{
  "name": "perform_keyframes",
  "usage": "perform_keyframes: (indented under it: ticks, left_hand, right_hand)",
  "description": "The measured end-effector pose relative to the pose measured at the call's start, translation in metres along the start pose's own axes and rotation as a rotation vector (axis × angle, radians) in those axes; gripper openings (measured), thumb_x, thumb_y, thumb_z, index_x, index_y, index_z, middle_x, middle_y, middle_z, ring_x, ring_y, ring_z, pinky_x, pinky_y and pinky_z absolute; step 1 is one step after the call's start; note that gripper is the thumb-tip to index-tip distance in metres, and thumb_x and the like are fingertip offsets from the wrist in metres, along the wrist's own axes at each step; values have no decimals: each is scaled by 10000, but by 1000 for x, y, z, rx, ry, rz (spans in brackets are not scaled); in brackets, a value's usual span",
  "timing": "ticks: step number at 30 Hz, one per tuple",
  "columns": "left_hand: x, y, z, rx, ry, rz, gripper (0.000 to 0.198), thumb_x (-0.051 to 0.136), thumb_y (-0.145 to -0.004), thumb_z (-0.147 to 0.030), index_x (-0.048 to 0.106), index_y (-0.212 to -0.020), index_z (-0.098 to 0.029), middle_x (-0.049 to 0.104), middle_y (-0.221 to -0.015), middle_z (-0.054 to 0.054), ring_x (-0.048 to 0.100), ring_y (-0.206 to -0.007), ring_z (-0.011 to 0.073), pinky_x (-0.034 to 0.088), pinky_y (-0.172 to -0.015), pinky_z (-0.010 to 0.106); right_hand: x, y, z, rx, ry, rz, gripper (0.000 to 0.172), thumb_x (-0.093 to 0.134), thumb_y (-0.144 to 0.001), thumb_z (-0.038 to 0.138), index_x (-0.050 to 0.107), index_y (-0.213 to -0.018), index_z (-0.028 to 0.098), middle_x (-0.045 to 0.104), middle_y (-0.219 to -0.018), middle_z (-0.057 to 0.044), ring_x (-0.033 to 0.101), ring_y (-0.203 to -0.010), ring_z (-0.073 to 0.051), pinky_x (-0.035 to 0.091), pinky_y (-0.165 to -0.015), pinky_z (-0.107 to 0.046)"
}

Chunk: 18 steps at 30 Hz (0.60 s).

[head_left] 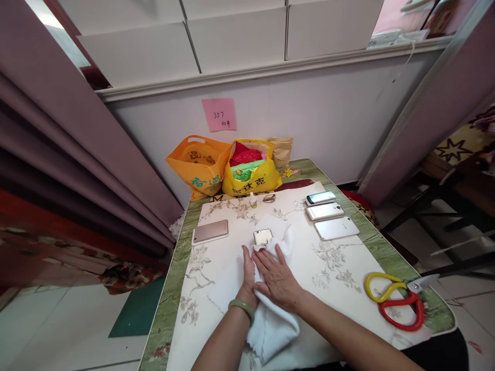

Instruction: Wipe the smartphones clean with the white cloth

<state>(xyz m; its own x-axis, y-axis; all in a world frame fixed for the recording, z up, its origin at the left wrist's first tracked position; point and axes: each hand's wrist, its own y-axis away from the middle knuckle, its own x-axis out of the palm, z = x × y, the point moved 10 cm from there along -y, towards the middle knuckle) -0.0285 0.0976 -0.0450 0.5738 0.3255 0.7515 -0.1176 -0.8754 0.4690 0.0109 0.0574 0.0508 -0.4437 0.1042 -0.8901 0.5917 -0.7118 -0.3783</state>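
Note:
A small smartphone (263,237), pale with a dark edge, shows just beyond my hands at the middle of the table. My left hand (247,270), with a green bangle on its wrist, supports it from the left; the thumb points up and the other fingers are hidden. My right hand (276,278) presses a white cloth (273,330) onto the phone's near part, its fingers lying over the fabric. The cloth trails toward me and also bunches at the phone's right. How much phone lies beneath it is hidden.
A rose-gold phone (211,232) lies left; a blue-screened phone (320,198), a gold phone (325,211) and a white phone (336,228) lie right. Scissors (398,299) rest at the right edge. Behind are a small bottle (253,200), an orange bag (201,159) and a yellow bag (253,183).

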Motion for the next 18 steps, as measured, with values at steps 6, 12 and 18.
perform_keyframes:
  ticks: [6, 12, 18]
  left_hand:
    - [9, 3, 5, -53, 58, 61, 717, 478, -813, -701, 643, -1164, -98, 702, -1101, 171, 631, -1104, 291, 437, -1022, 406]
    - [25, 2, 9, -61, 85, 174, 600, 501, -864, -590, 605, -1226, -124, 679, -1174, 151, 623, -1110, 278, 440, -1006, 413]
    - [31, 10, 18, -99, -74, 235, 410, 603, -842, -295, 604, -1223, -141, 701, -1110, 100, 656, -998, 226, 460, -949, 343]
  right_hand:
    - [-6, 31, -5, -65, -14, 61, 623, 442, -968, 312, 198, -1526, 181, 388, -1507, -96, 325, -1408, -233, 65, -1188, -559]
    - [-6, 49, -41, 131, 22, 25, 613, 381, -991, 292, 125, -1541, 204, 304, -1546, -90, 315, -1416, -225, 111, -1190, -530]
    - [2, 39, -86, 289, -118, -6, 553, 261, -1020, 330, 98, -1543, 257, 258, -1568, -45, 253, -1443, -217, 185, -1174, -521]
